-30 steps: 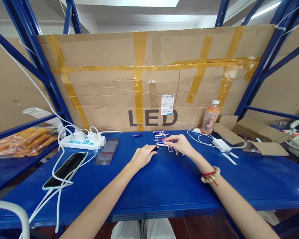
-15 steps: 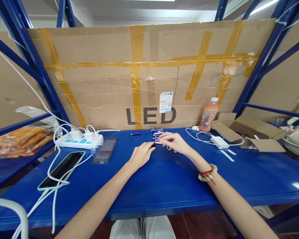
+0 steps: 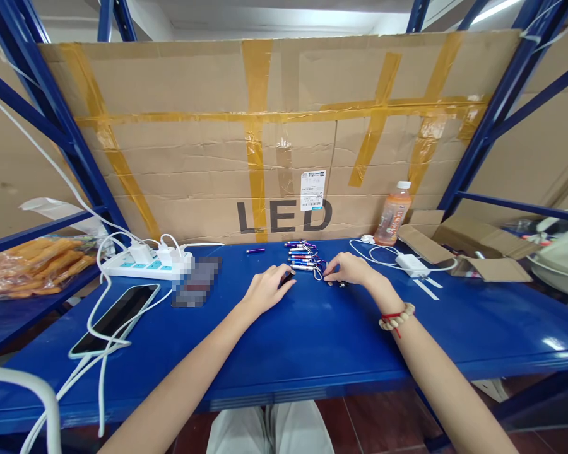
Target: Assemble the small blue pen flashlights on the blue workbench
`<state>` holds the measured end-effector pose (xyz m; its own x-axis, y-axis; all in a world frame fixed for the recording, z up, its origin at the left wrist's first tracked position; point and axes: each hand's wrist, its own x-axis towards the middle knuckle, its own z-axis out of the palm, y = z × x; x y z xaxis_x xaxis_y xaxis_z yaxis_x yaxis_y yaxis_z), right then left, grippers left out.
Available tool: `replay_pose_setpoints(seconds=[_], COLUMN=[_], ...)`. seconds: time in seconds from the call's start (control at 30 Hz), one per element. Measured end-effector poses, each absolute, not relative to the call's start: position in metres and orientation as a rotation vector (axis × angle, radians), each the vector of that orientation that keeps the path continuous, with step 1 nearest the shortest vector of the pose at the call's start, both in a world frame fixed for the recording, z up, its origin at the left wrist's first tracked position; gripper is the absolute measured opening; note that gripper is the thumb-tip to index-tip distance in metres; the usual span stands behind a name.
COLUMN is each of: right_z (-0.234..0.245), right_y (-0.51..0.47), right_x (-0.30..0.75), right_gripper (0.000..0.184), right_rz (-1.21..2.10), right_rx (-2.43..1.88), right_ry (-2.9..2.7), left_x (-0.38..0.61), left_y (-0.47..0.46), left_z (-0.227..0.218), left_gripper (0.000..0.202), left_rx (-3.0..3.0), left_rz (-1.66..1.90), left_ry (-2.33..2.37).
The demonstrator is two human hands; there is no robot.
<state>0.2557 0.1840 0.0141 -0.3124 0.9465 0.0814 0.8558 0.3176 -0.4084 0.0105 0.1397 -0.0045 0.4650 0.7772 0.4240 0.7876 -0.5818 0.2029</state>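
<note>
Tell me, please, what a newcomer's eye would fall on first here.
Probably the large taped cardboard sheet marked LED, along the back of the blue tabletop. Next might come the row of slim, shiny sticks just beyond the left hand. At the back right, the orange bottle also stands out.

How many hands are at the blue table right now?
2: the left hand, near the middle, holding a small dark object; the right hand, just right of the pen-like sticks. No others show.
</note>
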Motion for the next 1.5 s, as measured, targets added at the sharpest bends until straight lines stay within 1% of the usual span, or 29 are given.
replay_pose_setpoints(seconds=[0.07,0.13,0.2,0.3,0.33,0.5,0.57,0.7,0.8,1.0,1.13,1.4,1.5], right_z=[0.015,0.017,0.020,0.018,0.016,0.003,0.003,0.007,0.008,0.010,0.011,0.017,0.028], right_y=[0.185,0.185,0.186,0.186,0.186,0.181,0.177,0.170,0.168,0.165,0.162,0.165,0.168], right_x=[0.256,0.257,0.257,0.247,0.242,0.211,0.204,0.199,0.197,0.197,0.195,0.196,0.211], right_gripper=[0.007,0.002,0.014,0.033,0.036,0.036,0.040,0.044,0.043,0.041,0.042,0.049,0.049], right_rz=[0.444,0.464,0.507,0.656,0.724,1.032,1.095,1.150,1.160,1.192,1.196,0.966,0.758], right_rx=[-1.569,-1.492,-1.412,-1.310,-1.278,-1.144,-1.097,-1.013,-0.979,-0.980,-1.002,-1.098,-1.063], right_ry=[-2.233,-2.136,-2.009,-1.838,-1.800,-1.690,-1.665,-1.681,-1.694,-1.715,-1.711,-1.662,-1.457], left_x=[0.010,0.009,0.009,0.010,0.011,0.013,0.013,0.013,0.013,0.010,0.010,0.018,0.014], left_y=[0.140,0.140,0.141,0.140,0.139,0.138,0.139,0.143,0.145,0.141,0.138,0.146,0.148], left_z=[-0.005,-0.007,-0.008,-0.008,-0.008,-0.007,-0.007,-0.011,-0.013,-0.012,-0.012,-0.013,-0.011], left_gripper=[0.018,0.018,0.018,0.019,0.019,0.019,0.022,0.018,0.020,0.032,0.032,0.027,0.026], left_rx=[-2.655,-2.631,-2.606,-2.606,-2.618,-2.779,-2.851,-2.915,-2.917,-2.905,-2.934,-2.765,-2.666], left_rz=[-0.763,-0.786,-0.816,-0.861,-0.881,-0.962,-0.961,-1.056,-1.084,-1.036,-1.180,-1.389,-1.508], left_ry=[-1.416,-1.405,-1.410,-1.450,-1.467,-1.520,-1.516,-1.429,-1.377,-1.334,-1.264,-1.380,-1.477])
